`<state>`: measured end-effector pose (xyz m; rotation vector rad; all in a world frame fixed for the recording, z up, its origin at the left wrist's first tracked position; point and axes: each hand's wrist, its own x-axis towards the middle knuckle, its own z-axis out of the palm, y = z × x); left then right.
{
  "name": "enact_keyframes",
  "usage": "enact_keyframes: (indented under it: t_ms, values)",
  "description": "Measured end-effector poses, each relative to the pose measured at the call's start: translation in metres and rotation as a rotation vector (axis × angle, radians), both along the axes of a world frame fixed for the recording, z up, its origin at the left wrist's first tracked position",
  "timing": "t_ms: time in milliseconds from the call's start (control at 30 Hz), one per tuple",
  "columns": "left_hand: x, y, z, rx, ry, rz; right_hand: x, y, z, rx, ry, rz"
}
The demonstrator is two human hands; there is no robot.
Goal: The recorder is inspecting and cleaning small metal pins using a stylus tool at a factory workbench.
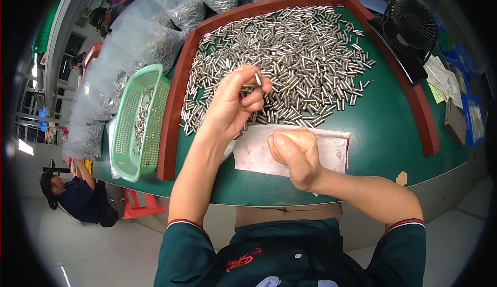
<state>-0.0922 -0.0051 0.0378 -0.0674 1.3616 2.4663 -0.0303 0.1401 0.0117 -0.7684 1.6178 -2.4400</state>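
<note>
My left hand is raised over the near edge of a wide pile of small shiny metal pins. Between its thumb and fingertips it pinches one metal pin, held tilted. My right hand is closed in a fist above a folded, stained whitish cloth. Whatever lies inside that fist, if anything, is hidden. The pins lie in a loose heap on the green tabletop, right in front of both hands.
A dark red wooden frame borders the pile. Left of it stands a green perforated basket with some pins inside. Clear bags of pins line the far left. A black fan sits at right, by papers. Another person works at left.
</note>
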Motion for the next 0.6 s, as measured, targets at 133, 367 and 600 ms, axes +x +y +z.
enact_keyframes:
  t_ms: [133, 367, 600]
  values:
    - [0.015, -0.011, -0.014, 0.069, -0.056, -0.028, 0.000, 0.000, -0.001, -0.007, -0.034, -0.003]
    - [0.014, -0.031, -0.033, 0.222, -0.006, -0.051, -0.001, -0.002, 0.001, 0.000, -0.112, -0.009]
    - [0.014, -0.033, -0.033, 0.254, 0.012, -0.083, 0.000, -0.003, -0.001, -0.055, -0.162, 0.030]
